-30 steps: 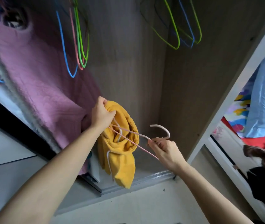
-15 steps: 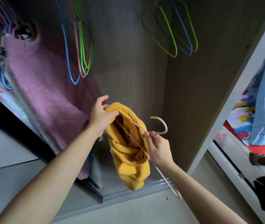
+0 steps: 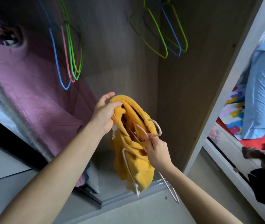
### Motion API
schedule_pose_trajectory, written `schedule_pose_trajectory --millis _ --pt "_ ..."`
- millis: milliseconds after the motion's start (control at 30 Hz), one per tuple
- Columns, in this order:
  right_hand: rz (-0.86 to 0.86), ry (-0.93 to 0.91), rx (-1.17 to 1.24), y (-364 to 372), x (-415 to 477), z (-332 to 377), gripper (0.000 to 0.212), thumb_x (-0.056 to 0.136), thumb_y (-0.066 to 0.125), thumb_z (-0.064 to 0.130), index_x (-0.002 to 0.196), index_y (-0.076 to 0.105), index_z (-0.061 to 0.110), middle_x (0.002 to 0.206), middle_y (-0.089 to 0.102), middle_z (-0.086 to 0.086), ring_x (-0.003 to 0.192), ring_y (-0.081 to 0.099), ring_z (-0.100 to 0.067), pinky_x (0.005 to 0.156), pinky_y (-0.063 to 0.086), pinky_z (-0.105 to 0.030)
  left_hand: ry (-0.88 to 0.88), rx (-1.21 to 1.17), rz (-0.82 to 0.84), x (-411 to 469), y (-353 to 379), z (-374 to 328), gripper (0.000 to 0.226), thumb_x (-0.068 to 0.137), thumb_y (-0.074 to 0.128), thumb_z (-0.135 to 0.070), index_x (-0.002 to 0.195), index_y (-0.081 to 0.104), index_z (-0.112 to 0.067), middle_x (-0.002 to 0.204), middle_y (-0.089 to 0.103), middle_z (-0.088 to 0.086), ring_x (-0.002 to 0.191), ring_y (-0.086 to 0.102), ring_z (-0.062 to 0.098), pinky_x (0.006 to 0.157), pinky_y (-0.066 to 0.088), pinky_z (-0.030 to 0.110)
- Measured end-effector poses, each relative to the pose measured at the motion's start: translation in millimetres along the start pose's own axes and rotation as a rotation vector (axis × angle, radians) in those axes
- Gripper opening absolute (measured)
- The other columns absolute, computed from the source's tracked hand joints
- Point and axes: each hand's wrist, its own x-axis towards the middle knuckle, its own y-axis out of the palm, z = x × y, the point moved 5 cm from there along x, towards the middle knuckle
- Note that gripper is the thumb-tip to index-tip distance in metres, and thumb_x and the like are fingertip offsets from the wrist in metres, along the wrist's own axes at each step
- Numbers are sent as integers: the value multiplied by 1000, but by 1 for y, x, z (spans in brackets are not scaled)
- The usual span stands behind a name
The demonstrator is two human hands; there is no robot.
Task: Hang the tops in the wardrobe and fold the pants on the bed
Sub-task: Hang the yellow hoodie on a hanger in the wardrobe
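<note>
Between pink top [image 3: 31,94] at L and wardrobe side wall [image 3: 190,94] at R I see open room, empty hangers [image 3: 165,55] overhead. Mid-bay, yellow top [image 3: 135,167] hangs from my left hand [image 3: 104,113], curled on its collar; right hand [image 3: 157,152] pinches pale hanger [image 3: 159,128] under hook, frame partly inside top.

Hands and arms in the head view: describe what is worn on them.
The left hand and right hand are bare: no gloves, and no rings, watch or bracelet show. The left forearm and right forearm are uncovered to the picture's edge; no sleeve is in view.
</note>
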Motion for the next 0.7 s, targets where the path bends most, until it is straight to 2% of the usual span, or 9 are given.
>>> schedule_pose_trajectory --millis 67,100,200,267,367,433,500,600,700 --pt "35 119 -21 -1 9 -3 44 104 40 48 74 60 22 68 63 4 59 59 -12 60 55 -43 -4 49 84 -1 8 4 51 72 79 -13 116 66 -36 116 68 9 96 72 25 71 59 36" --pt "15 124 25 -4 12 -2 42 103 42 47 75 61 22 66 63 5 58 57 -12 60 56 -43 -12 95 117 -2 12 7 53 71 80 -17 116 66 -39 118 67 8 100 71 28 74 59 37" --pt "-123 -31 147 -16 8 9 45 98 42 61 75 62 28 65 64 6 54 58 -14 51 51 -29 -47 128 215 -7 17 17 57 70 82 -22 122 63 -37 120 67 7 108 67 30 81 58 37" --pt "-158 -93 197 -20 5 10 46 97 42 63 76 66 30 67 67 5 55 61 -19 49 51 -30 -31 105 281 -11 21 17 55 76 81 -17 126 61 -28 117 70 8 110 67 28 81 57 32" --pt "-89 -14 179 -19 13 5 39 102 47 48 80 71 27 69 70 4 60 66 -15 56 55 -33 38 159 384 -24 38 12 47 83 77 -17 125 60 -28 116 71 6 110 67 26 83 56 32" --pt "-71 79 152 -23 23 4 43 102 48 42 72 69 21 63 68 7 57 62 -8 56 53 -30 99 223 431 -31 50 7 48 79 79 -26 122 60 -33 118 70 4 110 67 25 86 57 35" --pt "-91 56 129 -33 32 8 49 102 48 39 62 63 16 54 62 10 50 56 -6 49 46 -23 209 317 349 -28 48 -2 49 78 78 -34 123 58 -36 118 69 1 108 68 24 84 59 37" --pt "-124 -31 137 -56 43 22 47 97 49 40 59 65 19 58 64 9 60 62 -12 47 47 -19 419 736 150 -12 28 -18 51 88 71 -39 135 52 -33 124 63 -4 108 64 17 80 58 28" --pt "-108 -121 139 -75 52 39 44 91 48 38 57 68 18 59 65 6 63 64 -12 52 50 -17 533 1380 145 5 22 -12 45 97 48 -54 132 58 -27 132 57 -3 123 47 21 100 41 41"
